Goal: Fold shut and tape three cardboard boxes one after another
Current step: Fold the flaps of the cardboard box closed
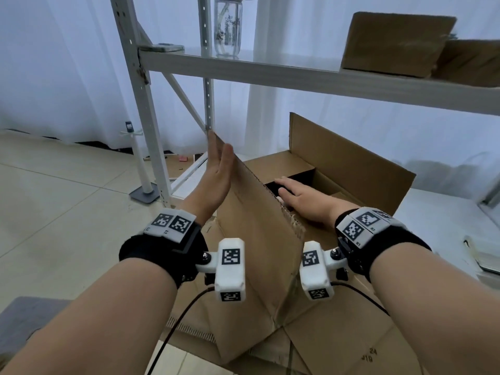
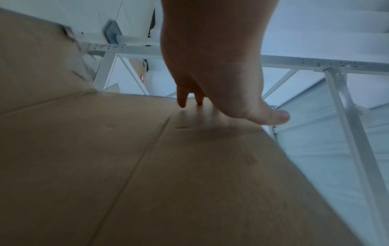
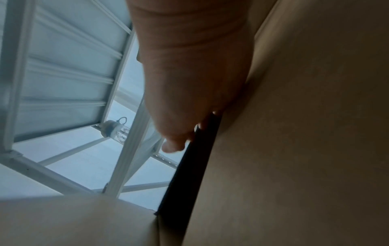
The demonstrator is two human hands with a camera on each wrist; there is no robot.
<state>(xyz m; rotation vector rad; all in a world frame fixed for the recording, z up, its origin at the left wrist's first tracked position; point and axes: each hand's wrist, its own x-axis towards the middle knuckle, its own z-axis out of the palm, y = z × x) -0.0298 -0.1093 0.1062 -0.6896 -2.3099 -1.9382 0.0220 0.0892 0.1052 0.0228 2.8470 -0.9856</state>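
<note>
A large brown cardboard box (image 1: 338, 334) lies in front of me with its top open. My left hand (image 1: 216, 174) is flat, fingers straight, against the outer face of the box's left long flap (image 1: 257, 239), which stands nearly upright. Reaching inside the box, my right hand (image 1: 300, 197) lies flat, palm down, on a folded-in short flap beside a dark gap (image 1: 297, 177). The opposite long flap (image 1: 351, 163) stands up behind it. The left wrist view shows straight fingers (image 2: 210, 66) on cardboard (image 2: 168, 166). In the right wrist view the hand (image 3: 189, 83) presses cardboard (image 3: 305, 133). No tape is in view.
A white metal rack (image 1: 140, 104) rises close behind the box, its shelf beam (image 1: 270, 71) overhead. On that shelf stand a clear bottle (image 1: 227, 25) and two closed cardboard boxes (image 1: 392, 41). A white stand (image 1: 140, 169) stands on the tiled floor at left.
</note>
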